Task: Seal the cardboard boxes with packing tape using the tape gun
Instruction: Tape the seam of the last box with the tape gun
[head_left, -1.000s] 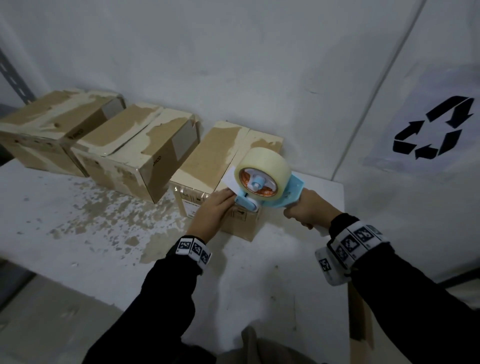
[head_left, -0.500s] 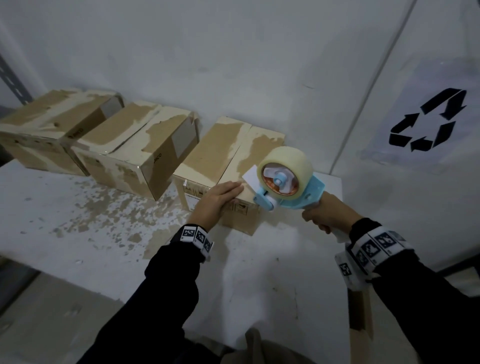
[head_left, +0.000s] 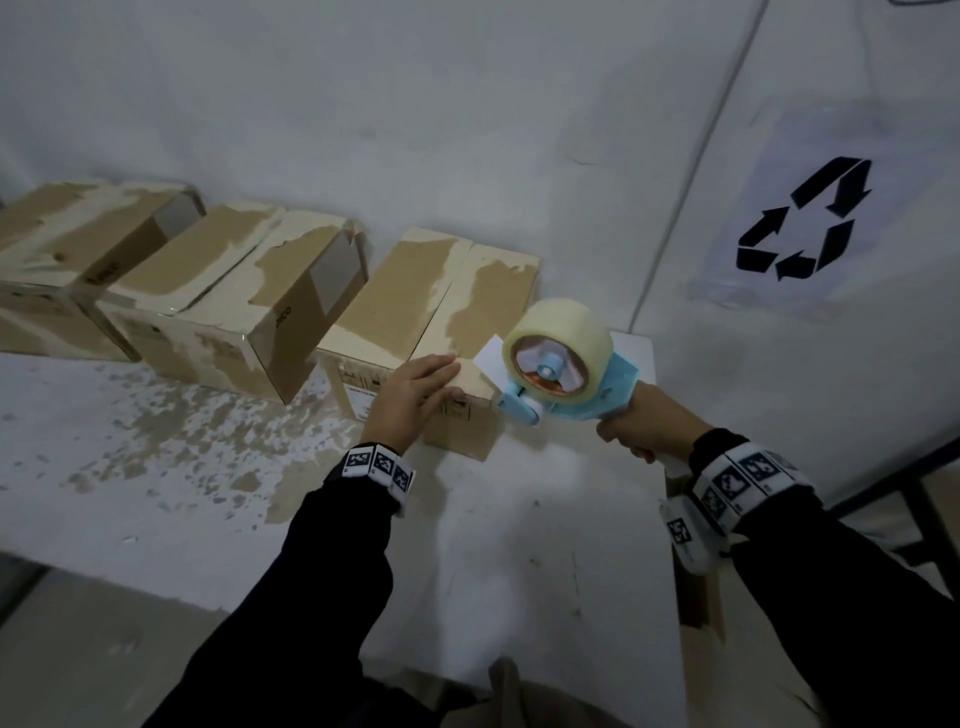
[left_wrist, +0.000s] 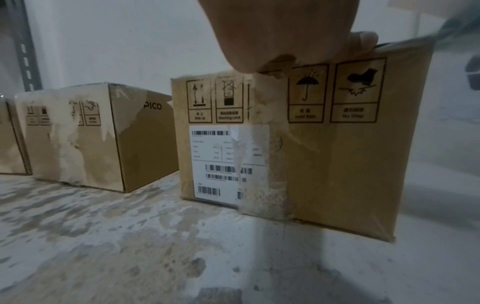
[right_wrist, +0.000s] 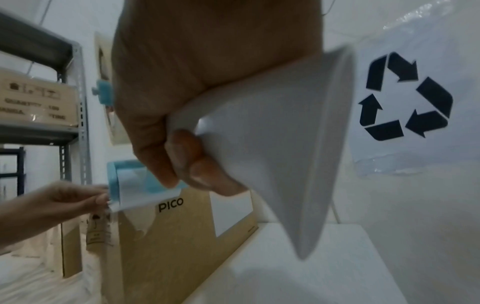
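My right hand (head_left: 641, 423) grips the handle of the tape gun (head_left: 563, 371), fingers wrapped fully around it, centre right of the head view. Gun nose sits at the near right corner of the nearest cardboard box (head_left: 431, 322). My left hand (head_left: 410, 397) lies flat, fingers straight, on that box's front top edge. Two more boxes (head_left: 249, 291) line the wall, upper left
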